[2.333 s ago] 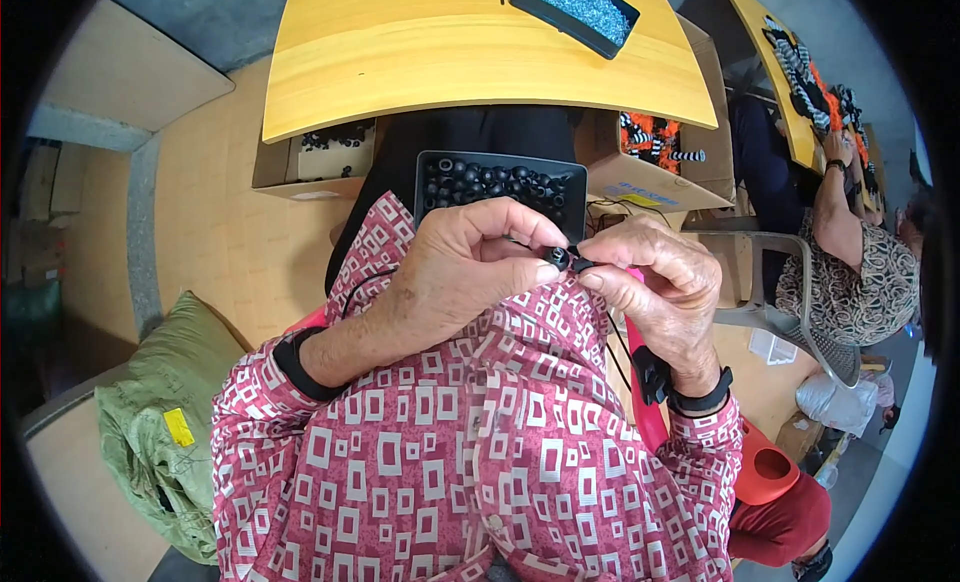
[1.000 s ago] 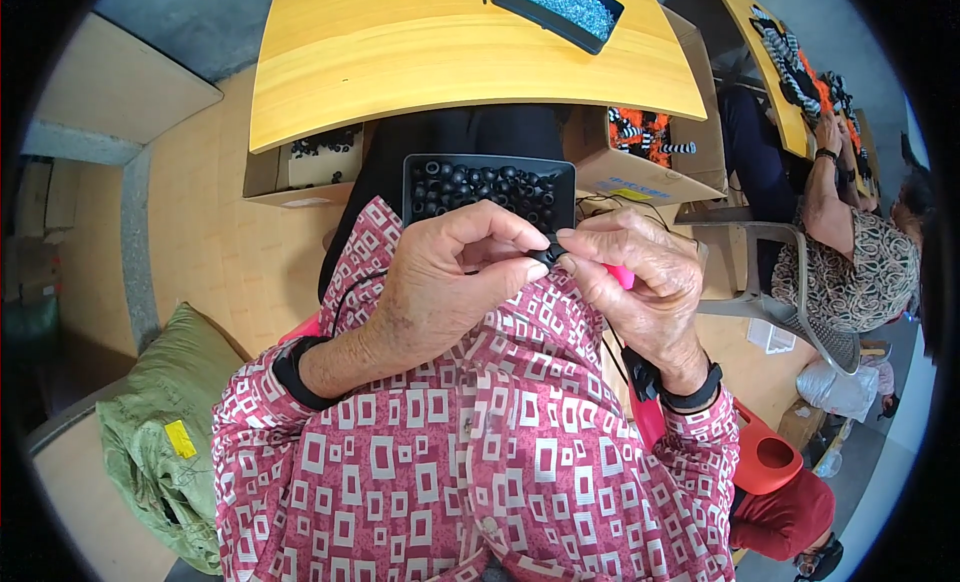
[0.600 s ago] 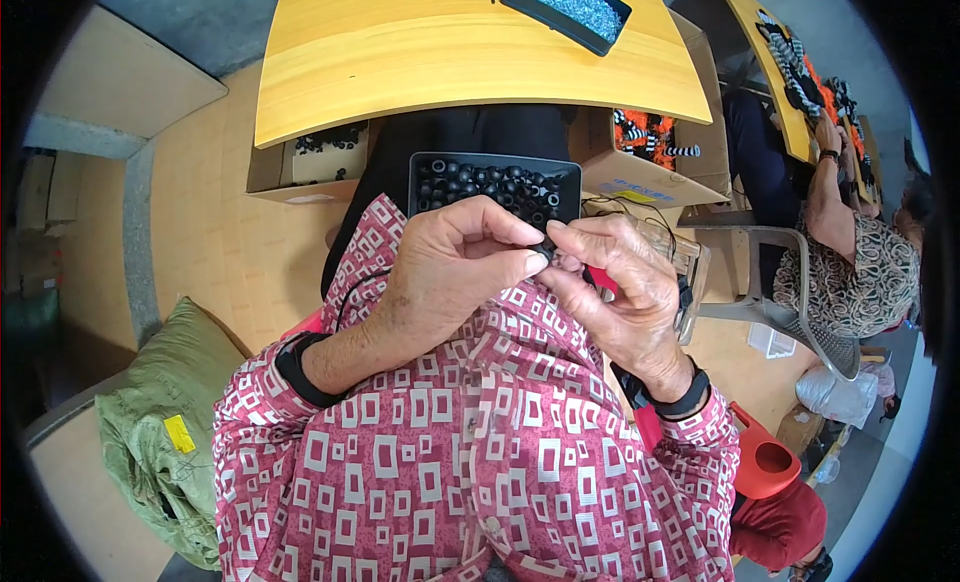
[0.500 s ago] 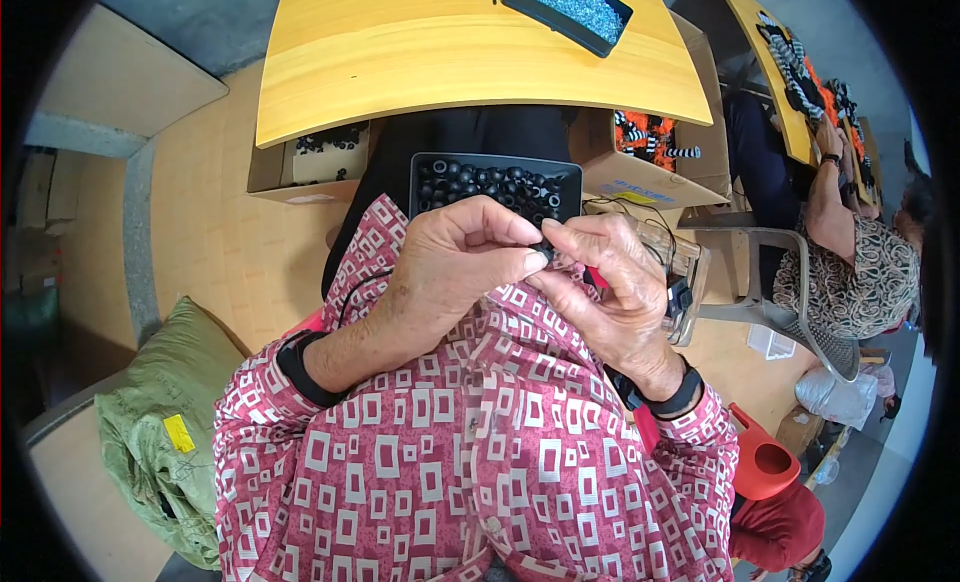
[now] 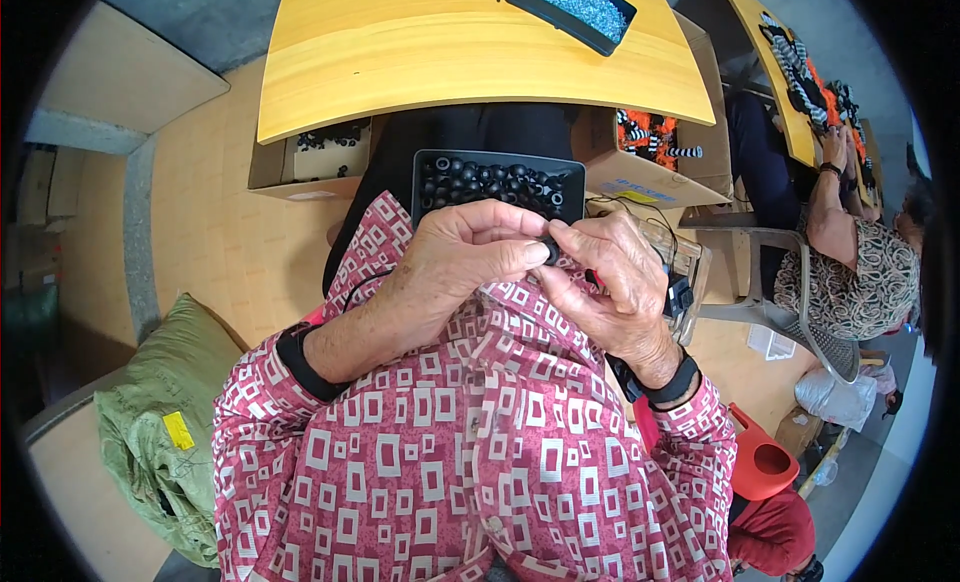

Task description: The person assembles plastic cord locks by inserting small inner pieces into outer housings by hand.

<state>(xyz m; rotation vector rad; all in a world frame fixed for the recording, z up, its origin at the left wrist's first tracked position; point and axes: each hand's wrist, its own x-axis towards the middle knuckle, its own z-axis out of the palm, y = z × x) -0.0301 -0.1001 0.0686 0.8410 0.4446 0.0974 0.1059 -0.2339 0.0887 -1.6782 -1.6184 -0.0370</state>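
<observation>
Just in front of my chest, my left hand [image 5: 450, 257] pinches a small round black bead-like piece [image 5: 550, 250] between thumb and forefinger. My right hand [image 5: 615, 282] meets it from the other side, its thumb and forefinger closed on the same piece. The fingertips cover most of it, so its exact shape is hard to tell. Beyond my hands, a dark rectangular tray [image 5: 499, 157] rests by my lap, holding many similar black round pieces [image 5: 490, 181], some with a hole showing. My hands overlap the tray's near edge.
A yellow wooden table [image 5: 440, 72] stands ahead, bearing a black tray with blue beads [image 5: 575, 6]. Below it are a cardboard box with black pieces [image 5: 320, 185] and a box with orange and striped items [image 5: 640, 167]. A green sack [image 5: 170, 382] lies left; a co-worker [image 5: 850, 252] sits right.
The black piece shows a little more between my fingertips, and my fingers have shifted slightly around it. The tray appears almost unmoved.
</observation>
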